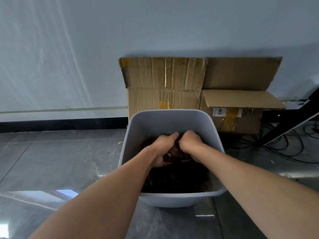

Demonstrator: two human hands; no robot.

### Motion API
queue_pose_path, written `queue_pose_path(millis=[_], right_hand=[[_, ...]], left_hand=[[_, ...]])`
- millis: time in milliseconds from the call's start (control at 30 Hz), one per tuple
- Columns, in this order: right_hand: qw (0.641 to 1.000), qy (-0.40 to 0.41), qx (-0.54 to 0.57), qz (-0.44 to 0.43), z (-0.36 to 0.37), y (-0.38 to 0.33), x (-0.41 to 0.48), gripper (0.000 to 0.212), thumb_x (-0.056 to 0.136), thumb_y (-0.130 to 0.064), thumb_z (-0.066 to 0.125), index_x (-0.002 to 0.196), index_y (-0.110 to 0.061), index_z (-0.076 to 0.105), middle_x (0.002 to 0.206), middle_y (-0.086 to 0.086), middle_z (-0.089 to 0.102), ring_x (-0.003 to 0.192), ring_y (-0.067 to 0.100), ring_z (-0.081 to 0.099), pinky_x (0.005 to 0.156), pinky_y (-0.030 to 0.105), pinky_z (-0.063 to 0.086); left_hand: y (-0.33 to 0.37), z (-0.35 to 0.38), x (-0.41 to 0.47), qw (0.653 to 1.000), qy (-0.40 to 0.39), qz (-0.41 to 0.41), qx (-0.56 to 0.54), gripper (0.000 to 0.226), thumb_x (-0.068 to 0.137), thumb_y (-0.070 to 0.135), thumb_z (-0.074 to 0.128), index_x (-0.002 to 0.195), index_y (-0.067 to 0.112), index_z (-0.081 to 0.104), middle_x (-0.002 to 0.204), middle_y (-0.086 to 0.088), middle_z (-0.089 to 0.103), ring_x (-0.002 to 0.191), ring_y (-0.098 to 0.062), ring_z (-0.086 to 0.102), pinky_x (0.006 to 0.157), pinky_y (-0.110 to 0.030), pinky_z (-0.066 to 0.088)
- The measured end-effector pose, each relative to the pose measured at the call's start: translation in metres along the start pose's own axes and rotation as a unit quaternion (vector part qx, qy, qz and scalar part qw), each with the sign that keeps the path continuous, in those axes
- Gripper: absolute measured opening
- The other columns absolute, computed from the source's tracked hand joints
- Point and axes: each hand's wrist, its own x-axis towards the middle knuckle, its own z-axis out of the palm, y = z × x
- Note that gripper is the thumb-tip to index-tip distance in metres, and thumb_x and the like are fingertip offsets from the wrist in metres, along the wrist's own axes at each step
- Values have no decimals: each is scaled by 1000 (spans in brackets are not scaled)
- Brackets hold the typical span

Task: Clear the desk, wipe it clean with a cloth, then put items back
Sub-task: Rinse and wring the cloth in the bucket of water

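Now we've both hands down in grey tub point(172, 113), L hand point(162, 149) & R hand point(191, 145) each curled tight on dark reddish cloth point(176, 152) bunched betw. them over dark liquid point(176, 180), prob. soaked, so limp, heavy, slippery; grip either end of wad.

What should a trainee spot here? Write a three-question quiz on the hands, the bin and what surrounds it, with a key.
1. True or false: the left hand and the right hand both grip the cloth inside the bin.
2. What stands behind the bin? A) cardboard boxes B) a chair C) a fridge
3. Fill in: the cables lie on the floor to the bin's ____.
Key: 1 true; 2 A; 3 right.
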Motion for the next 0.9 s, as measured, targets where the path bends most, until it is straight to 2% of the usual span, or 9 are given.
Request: queue_pose_path(millis=[67, 233, 367, 500, 600, 700, 767, 833, 900], right_hand=[[998, -41, -19, -36, -15, -3, 0, 33, 97, -13, 48, 129, -5, 53, 120, 17, 62, 98, 30, 61, 84, 36, 52], [961, -261, -46, -78, -42, -18, -17, 32, 82, -7, 58, 111, -12, 71, 107, 21, 72, 101, 36, 69, 93, 50, 55], [970, -188, -83, -133, -42, -22, -19, 15, 91, -19, 62, 100, -12, 72, 93, 11, 71, 90, 26, 67, 72, 34, 53], [969, -154, 190, -29, -26, -26, -8, 26, 100, -18, 46, 116, -5, 61, 100, 15, 68, 94, 30, 67, 75, 38, 58], [973, -96, 208, -18, -21, -22, -1, 26, 93, -23, 52, 111, -7, 61, 105, 15, 69, 94, 30, 67, 86, 45, 58], [997, -23, -3, -79, -17, -10, 1, 24, 93, -27, 61, 105, -7, 60, 106, 10, 65, 95, 27, 63, 77, 35, 51], [988, -1, -121, -97, -13, -4, 1, 22, 95, -20, 61, 111, -7, 59, 115, 14, 61, 99, 30, 62, 79, 36, 52], [973, -14, -199, -116, -6, 2, 0, 38, 94, -9, 57, 131, -6, 47, 127, 17, 56, 109, 32, 60, 88, 40, 49], [955, -65, -259, -130, 0, 7, 0, 57, 93, -4, 51, 145, -11, 28, 129, 17, 54, 114, 32, 57, 94, 43, 47]], left_hand=[[4, -2, -1, 999, 33, 19, -25, 53, 102, 53, 40, 108, 11, 69, 95, -13, 73, 90, -27, 69, 84, -36, 56], [4, -7, 4, 987, 136, 81, -3, 57, 104, 48, 29, 91, 7, 67, 92, -13, 70, 83, -23, 62, 75, -33, 44], [0, -10, 6, 987, 148, 47, -53, 68, 89, 60, 31, 126, 13, 63, 113, -12, 69, 104, -29, 63, 99, -44, 48], [3, -15, 3, 981, 59, -85, -166, 63, 95, 65, 35, 113, 13, 67, 110, -19, 69, 100, -35, 64, 80, -48, 57], [4, -15, 4, 975, 10, -94, -201, 35, 97, 45, 54, 100, 12, 67, 95, -8, 69, 79, -20, 62, 51, -28, 52], [-6, -11, 21, 992, 71, -52, -95, 14, 97, 25, 61, 94, 12, 63, 79, -6, 61, 57, -14, 51, 37, -16, 30], [-16, -11, 31, 986, 153, 18, 58, 19, 97, 22, 59, 107, 6, 61, 90, -13, 64, 64, -24, 58, 40, -23, 42], [-21, -15, 33, 937, 194, 64, 282, 26, 97, 22, 55, 119, 8, 56, 111, -14, 63, 94, -32, 64, 74, -36, 56], [-25, -17, 30, 880, 174, 68, 436, 33, 97, 21, 53, 128, 10, 51, 127, -15, 58, 118, -33, 57, 103, -40, 46]])
